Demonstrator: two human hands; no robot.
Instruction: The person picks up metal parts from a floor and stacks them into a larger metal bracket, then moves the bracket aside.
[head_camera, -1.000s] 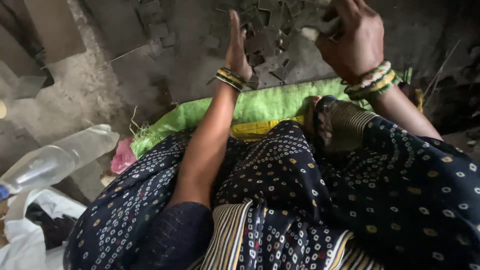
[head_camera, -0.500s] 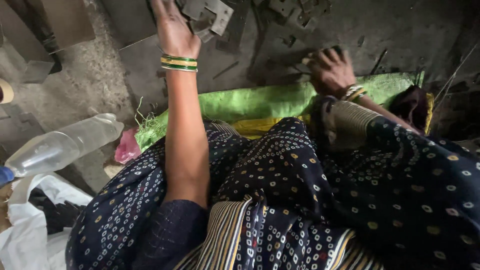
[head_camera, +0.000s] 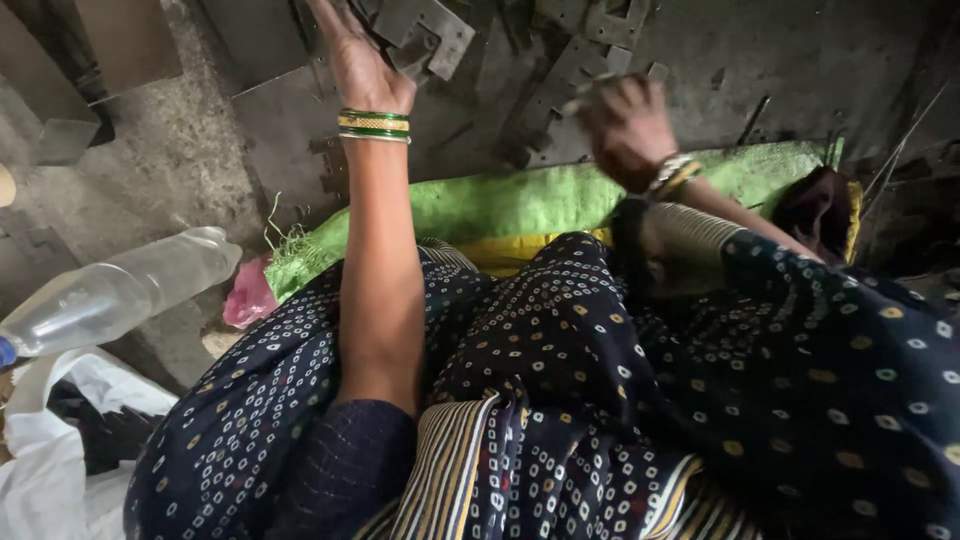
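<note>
While left hand (head_camera: 362, 62) grips flat metal piece (head_camera: 425, 35) | long axis tilts up-right | right hand (head_camera: 625, 125) blurred, grip unclear

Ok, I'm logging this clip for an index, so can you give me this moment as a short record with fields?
Setting: a person sits on a green sack on a grimy floor, a dark dotted cloth over the lap.
Left hand: stretched forward, resting on flat metal pieces; whether it grips one cannot be told.
Right hand: raised over the metal pieces, blurred; grip cannot be told.
Wrists: green and gold bangles on the left.
Nearby: a clear plastic bottle lies at the left, beside a white bag.
</note>
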